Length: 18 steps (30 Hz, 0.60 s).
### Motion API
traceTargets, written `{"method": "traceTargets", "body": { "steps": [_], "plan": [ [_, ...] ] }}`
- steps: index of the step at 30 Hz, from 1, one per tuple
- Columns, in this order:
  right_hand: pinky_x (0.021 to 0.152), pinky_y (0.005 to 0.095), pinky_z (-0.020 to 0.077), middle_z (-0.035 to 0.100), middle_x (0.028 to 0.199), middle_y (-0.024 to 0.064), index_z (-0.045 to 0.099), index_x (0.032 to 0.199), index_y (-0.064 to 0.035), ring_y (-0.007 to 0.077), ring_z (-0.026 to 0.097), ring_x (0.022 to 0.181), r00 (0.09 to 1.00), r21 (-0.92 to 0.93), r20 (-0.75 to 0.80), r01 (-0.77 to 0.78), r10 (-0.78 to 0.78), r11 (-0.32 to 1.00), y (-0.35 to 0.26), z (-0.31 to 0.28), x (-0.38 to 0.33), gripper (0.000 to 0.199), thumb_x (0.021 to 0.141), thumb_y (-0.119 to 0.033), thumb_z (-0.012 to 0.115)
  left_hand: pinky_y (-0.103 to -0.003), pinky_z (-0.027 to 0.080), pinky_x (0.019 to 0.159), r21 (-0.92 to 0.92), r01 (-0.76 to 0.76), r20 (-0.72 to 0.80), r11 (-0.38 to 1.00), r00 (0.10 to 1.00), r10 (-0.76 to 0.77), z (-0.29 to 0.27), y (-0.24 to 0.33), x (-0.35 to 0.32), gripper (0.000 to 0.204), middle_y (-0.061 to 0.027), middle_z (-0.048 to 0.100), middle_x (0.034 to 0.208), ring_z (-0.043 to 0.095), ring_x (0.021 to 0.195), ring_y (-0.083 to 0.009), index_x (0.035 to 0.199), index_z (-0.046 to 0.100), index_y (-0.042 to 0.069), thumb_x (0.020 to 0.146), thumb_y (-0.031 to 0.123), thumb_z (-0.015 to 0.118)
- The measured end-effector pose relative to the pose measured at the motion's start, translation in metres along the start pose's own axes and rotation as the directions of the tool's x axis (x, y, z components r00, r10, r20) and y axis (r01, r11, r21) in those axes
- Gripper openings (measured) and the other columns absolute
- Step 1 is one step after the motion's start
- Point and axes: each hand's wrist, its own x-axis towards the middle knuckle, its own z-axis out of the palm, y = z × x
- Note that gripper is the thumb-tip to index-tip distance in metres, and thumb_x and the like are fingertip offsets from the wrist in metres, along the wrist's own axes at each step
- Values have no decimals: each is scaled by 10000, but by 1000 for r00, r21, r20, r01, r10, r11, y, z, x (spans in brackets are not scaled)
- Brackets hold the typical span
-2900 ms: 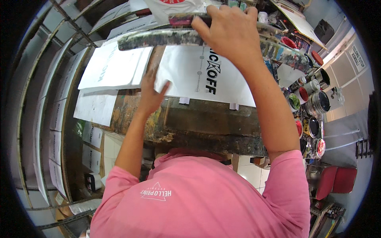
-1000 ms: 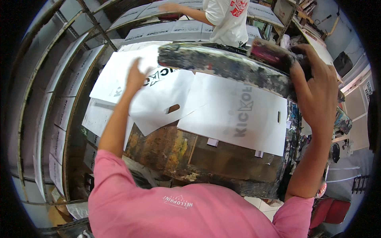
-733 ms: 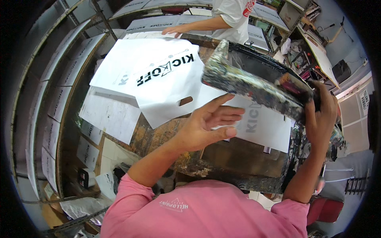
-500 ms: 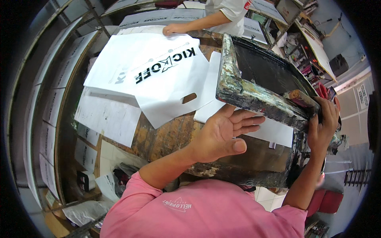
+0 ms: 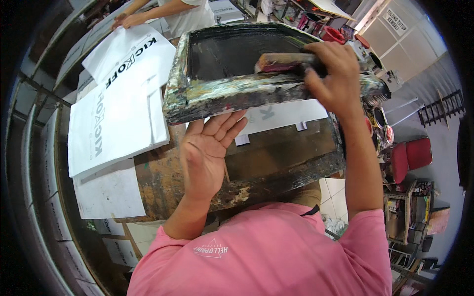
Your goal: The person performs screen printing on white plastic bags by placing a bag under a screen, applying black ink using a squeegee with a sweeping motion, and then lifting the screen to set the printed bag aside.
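The fingers of the left hand point(image 5: 207, 155) are held out straight and close together, palm turned up, the thumb set apart; their tips are brought to the near rail of the paint-crusted frame point(image 5: 232, 93), at its left end, and whether the rail is touched cannot be told. By the right hand point(image 5: 335, 74), the squeegee point(image 5: 284, 61) is gripped at its right end, the fingers curled over it and the thumb lowered against the near rail. The squeegee is held at the near right of the frame, above its dark mesh. Beneath the frame, a white sheet point(image 5: 286, 116) is partly covered, with two pale tabs point(image 5: 242, 139) seen at its near edge. All this is borne by the stained table point(image 5: 163, 177). To the left, white sheets are stacked point(image 5: 118, 118); farther off, a sheet with black lettering point(image 5: 143, 54) is held by a co-worker's hands point(image 5: 131, 19). At the far right, cans point(image 5: 379, 117) are clustered, and nearer, a red chair point(image 5: 418, 152) is seen.
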Motion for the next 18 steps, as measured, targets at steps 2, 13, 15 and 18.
{"method": "traceTargets", "body": {
  "steps": [2,13,15,18],
  "plan": [
    [894,480,420,660,946,121,689,1131,-40,338,612,931,1000,20,1,-21,21,1000,-11,2,-9,502,798,-415,713,-624,324,1231,-77,25,-83,997,996,-32,1,-2,-13,978,-309,532,1465,466,1416,-508,1487,341,-26,949,775,500],
    [932,467,478,661,1062,132,669,1297,-98,356,625,1032,801,318,574,-29,-168,948,-4,34,-86,440,879,-214,750,-520,479,1147,-126,416,-663,901,640,-388,-14,-42,-83,977,-351,570,1336,593,1300,-445,1464,262,-166,1039,700,416],
    [931,463,487,672,1095,131,668,1310,-116,356,633,1072,805,359,576,-95,-140,929,8,57,-86,428,896,-191,745,-510,470,1148,-132,409,-639,903,661,-393,-22,-56,-92,930,-305,597,1348,618,1278,-408,1477,336,-104,1043,716,385],
    [888,461,503,672,1092,130,667,1325,-138,357,638,1056,865,395,498,-167,-57,903,32,105,-79,403,926,-181,713,-505,454,1157,-105,424,-670,899,639,-379,-29,-73,-102,948,-263,595,1376,603,1301,-371,1509,354,-43,1017,768,376]
  ]
}}
